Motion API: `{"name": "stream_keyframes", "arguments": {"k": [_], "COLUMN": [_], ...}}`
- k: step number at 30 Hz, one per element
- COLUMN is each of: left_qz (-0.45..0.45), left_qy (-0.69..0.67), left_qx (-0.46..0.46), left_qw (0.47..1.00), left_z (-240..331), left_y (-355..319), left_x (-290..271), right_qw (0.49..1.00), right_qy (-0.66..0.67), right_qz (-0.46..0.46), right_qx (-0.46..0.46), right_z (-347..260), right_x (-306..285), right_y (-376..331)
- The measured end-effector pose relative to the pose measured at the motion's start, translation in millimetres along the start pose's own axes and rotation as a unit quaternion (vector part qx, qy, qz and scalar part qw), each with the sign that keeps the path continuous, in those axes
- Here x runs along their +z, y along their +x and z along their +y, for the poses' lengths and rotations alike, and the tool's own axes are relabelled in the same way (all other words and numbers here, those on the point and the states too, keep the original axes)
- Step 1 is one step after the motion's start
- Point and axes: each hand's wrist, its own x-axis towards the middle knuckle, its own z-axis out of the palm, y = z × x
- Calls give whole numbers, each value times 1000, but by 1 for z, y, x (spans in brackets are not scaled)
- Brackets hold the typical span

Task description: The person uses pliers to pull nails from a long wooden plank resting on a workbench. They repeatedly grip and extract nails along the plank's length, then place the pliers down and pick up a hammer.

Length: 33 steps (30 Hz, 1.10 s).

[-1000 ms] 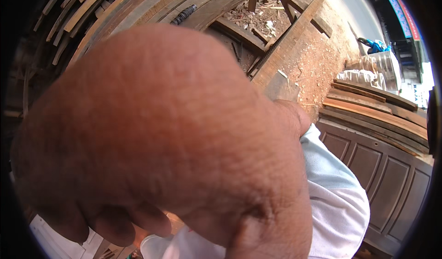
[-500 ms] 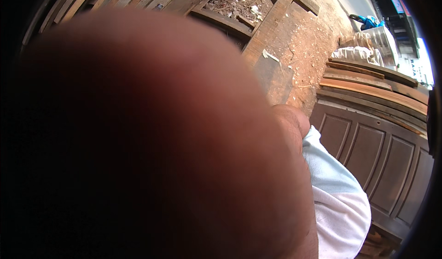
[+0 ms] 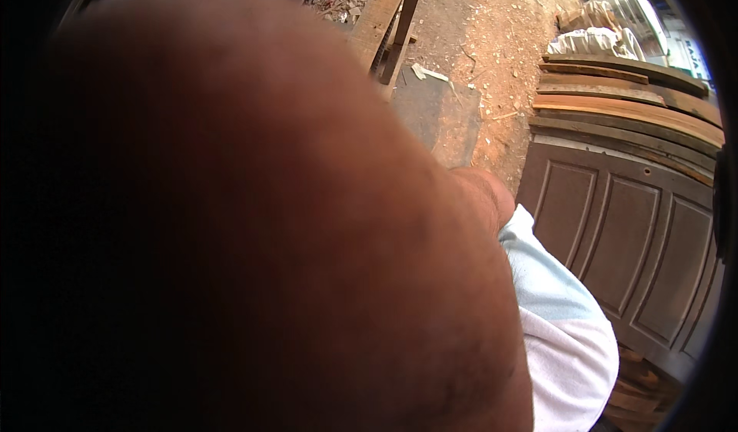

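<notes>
A large, blurred, dark shape fills the left and middle of the head view. It is my right hand (image 3: 307,163) with its wrist, raised very close to the camera. No separate fingers can be made out, so whether it is open or closed is hidden. My bent right elbow (image 3: 488,190) shows at its right edge, beside a light blue and white sleeve (image 3: 565,340). Nothing held can be seen. My left hand does not appear.
A brown panelled door (image 3: 626,240) lies at the right, with stacked wooden planks (image 3: 630,109) beyond it. Farther off are white sacks (image 3: 592,41) and a silvery drum (image 3: 634,17). A wooden frame (image 3: 384,13) stands on the reddish dirt floor (image 3: 500,63), strewn with wood chips.
The view has shifted, so the wooden frame sits higher and farther left, and more of the floor shows. My right hand still covers much of the picture.
</notes>
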Motion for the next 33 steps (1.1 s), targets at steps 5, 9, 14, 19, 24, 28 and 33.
{"name": "stream_keyframes", "arguments": {"k": [5,9,14,19,24,28,33], "left_qz": [-38,-50,-91,-195,-141,-124,-163], "left_qy": [43,132,88,-56,-73,-69,-1], "left_qx": [28,44,81,4,38,6,-18], "left_qw": [998,989,989,979,987,990,986], "left_z": [82,167,219,238,225,201,193], "left_y": [52,92,165,192,204,235,234], "left_x": [71,119,182,211,204,162,154], "right_qw": [979,912,664,560,473,530,560], "right_qy": [-118,-255,-522,-288,-220,-220,-335], "right_qz": [72,132,320,581,620,602,527], "right_qx": [147,292,430,515,587,555,544], "right_z": [18,63,153,232,275,273,283], "right_x": [-130,-221,-361,-382,-316,-304,-348], "right_y": [-52,-113,-279,-502,-588,-568,-513]}}
